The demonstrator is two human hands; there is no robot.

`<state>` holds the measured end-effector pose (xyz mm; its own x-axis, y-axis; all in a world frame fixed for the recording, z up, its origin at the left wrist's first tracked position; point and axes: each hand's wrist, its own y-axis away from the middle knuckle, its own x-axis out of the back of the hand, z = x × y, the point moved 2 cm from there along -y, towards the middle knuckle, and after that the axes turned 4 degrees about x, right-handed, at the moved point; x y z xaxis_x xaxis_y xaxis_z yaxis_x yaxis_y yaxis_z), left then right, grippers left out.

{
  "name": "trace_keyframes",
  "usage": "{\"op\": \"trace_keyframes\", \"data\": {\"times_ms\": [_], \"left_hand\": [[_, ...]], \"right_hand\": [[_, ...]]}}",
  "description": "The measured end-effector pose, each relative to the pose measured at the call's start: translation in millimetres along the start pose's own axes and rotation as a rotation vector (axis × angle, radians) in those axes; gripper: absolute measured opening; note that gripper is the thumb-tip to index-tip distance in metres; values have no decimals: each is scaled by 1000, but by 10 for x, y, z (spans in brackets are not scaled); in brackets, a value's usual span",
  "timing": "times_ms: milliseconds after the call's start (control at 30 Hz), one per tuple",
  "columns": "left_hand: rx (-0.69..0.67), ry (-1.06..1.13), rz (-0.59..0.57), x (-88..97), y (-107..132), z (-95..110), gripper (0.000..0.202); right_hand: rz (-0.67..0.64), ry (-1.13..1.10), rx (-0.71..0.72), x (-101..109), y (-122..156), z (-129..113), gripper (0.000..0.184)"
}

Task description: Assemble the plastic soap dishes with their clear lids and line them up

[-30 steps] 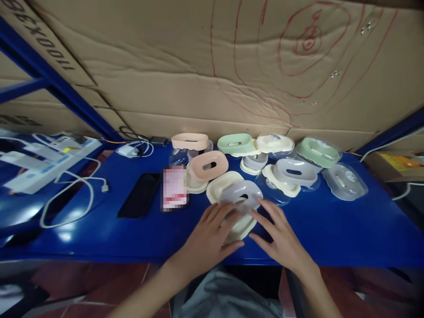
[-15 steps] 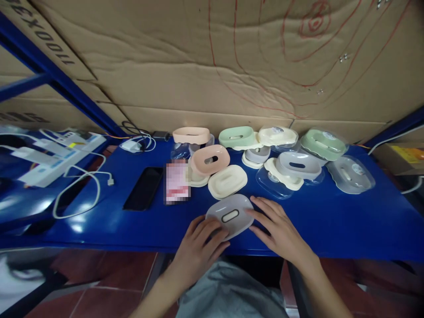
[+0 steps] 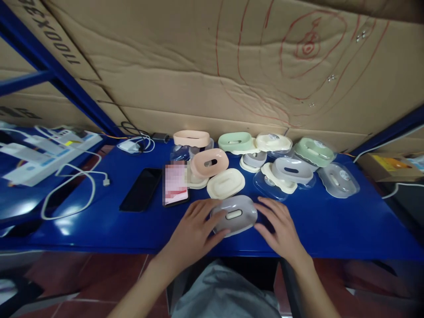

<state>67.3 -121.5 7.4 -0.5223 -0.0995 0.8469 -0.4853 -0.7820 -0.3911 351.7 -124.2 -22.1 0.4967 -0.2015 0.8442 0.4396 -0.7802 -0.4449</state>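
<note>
A glossy grey oval soap dish (image 3: 243, 206) lies near the table's front edge, a pale strip showing through its centre slot. My left hand (image 3: 198, 227) grips the dish's left end, thumb at the near rim and a finger over the inside. At the right rim, my right hand (image 3: 276, 223) has its fingers spread, the tips touching or very close to the edge. Just behind lies a cream oval tray (image 3: 226, 183). Beyond it a peach soap dish (image 3: 217, 162) rests tilted on another pale piece. Whatever sits under the grey dish is hidden.
Several green, cream and grey soap dishes, some with clear covers, crowd the back, including a grey dish (image 3: 298, 171). Left of them lie a dark phone (image 3: 141, 190) and a phone with a blurred screen (image 3: 175, 183). A power strip (image 3: 49, 161) with white cables stands far left.
The grey dish has turned to sit straighter and shifted slightly right in view. My left hand has moved further round its left end; the right hand stays by the right rim.
</note>
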Motion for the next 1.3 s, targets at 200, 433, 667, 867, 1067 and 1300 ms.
{"op": "trace_keyframes", "data": {"times_ms": [200,433,667,867,1067,1300], "left_hand": [[41,104,-39,-282,159,82,27],[179,315,-77,-263,290,-30,33],[325,453,-148,-269,265,-98,83],[284,480,-118,-269,271,-96,90],[272,498,-119,-228,256,-98,91],[297,515,-85,-265,254,-126,101]], "right_hand": [[70,240,-277,-68,45,132,52],[103,210,-308,-109,71,222,48],[166,51,-247,-12,89,199,36],[65,34,-204,-23,50,160,46],[77,-22,-225,-25,35,174,49],[-9,-209,68,68,79,-104,59]]}}
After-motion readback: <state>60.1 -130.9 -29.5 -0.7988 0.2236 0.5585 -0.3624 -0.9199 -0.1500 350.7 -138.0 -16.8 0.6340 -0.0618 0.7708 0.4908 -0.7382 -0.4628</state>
